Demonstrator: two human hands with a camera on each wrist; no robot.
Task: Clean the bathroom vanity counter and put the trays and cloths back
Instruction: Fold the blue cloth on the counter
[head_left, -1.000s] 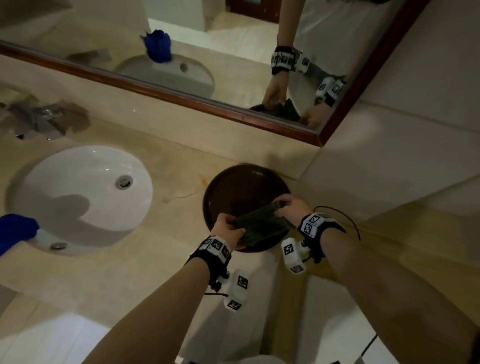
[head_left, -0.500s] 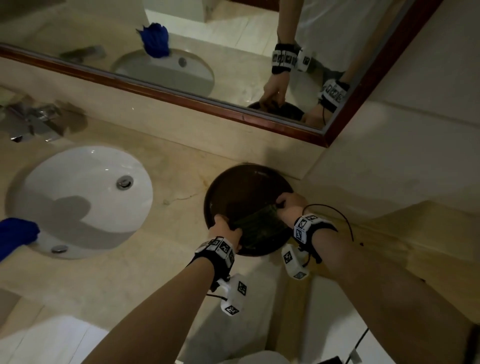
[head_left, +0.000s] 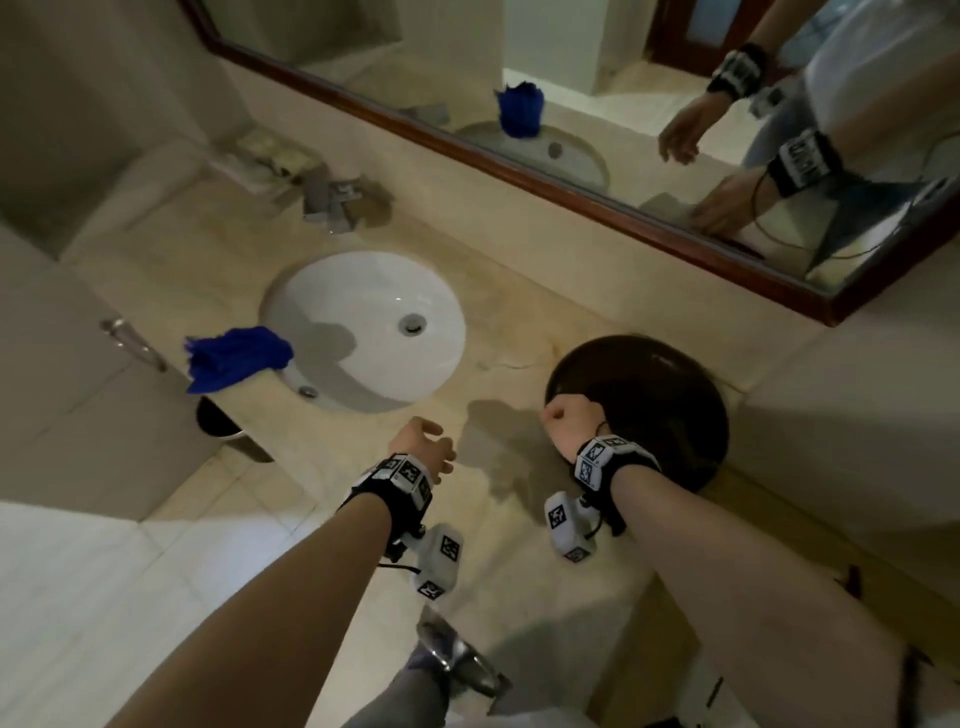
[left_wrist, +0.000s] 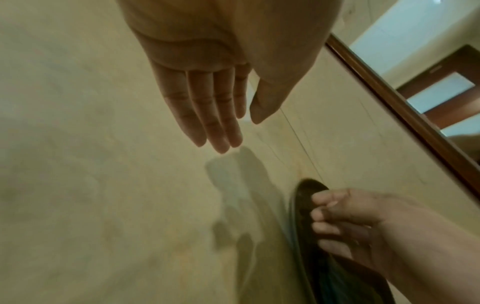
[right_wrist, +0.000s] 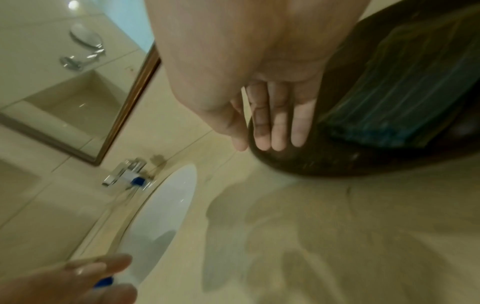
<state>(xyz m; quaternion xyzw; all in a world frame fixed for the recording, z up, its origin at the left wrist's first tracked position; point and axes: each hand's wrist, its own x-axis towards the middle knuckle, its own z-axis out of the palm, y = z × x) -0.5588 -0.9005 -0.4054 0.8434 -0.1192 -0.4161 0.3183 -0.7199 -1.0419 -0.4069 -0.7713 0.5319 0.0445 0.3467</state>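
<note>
With the folded cloth (right_wrist: 405, 86) lying in the tray (head_left: 670, 364) just beside the right fingers (right_wrist: 280, 127), both hands empty and relaxed, the left fingers (left_wrist: 207, 115) should next reach for the blue cloth (head_left: 234, 358) past the sink (head_left: 363, 327), gripping it whole.

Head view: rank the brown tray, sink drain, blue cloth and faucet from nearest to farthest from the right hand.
From the right hand:
1. Brown tray, directly under the hand.
2. Sink drain, to its left in the basin.
3. Blue cloth, at the basin's left edge.
4. Faucet, far left, behind the basin.
</note>
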